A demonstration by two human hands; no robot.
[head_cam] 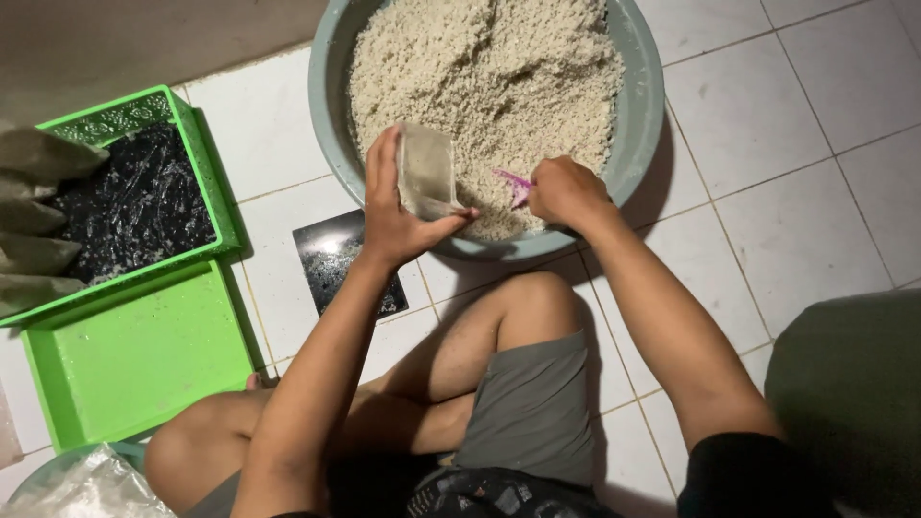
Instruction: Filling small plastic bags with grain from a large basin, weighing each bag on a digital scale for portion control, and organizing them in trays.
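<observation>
The big grey basin [638, 144] full of pale crumbly grain [480, 86] is the landmark here. Far to the left of the basin stand two green plastic baskets [134, 355]; the upper one is lined with black plastic, and some filled, greyish bags [34, 221] lie at its left edge, probably laid there so they stay out of the way. A little to the left of the basin and below its rim, a small dark flat square [336, 259] lies on the white tiled floor [787, 211].

The left hand [393, 211] is closed around a small clear bag [427, 173], thumb on one side and fingers on the other. It holds the bag just over the near rim of the basin with the mouth turned toward the grain, so spilled material falls back inside, I think.

The right hand [566, 192], at the near rim just right of the bag, is closed in a fist on a pink scoop [513, 184]. Only a small part of the scoop shows, its tip pointing to the bag's opening.

The person's bent knee is below the basin, close to its edge.
</observation>
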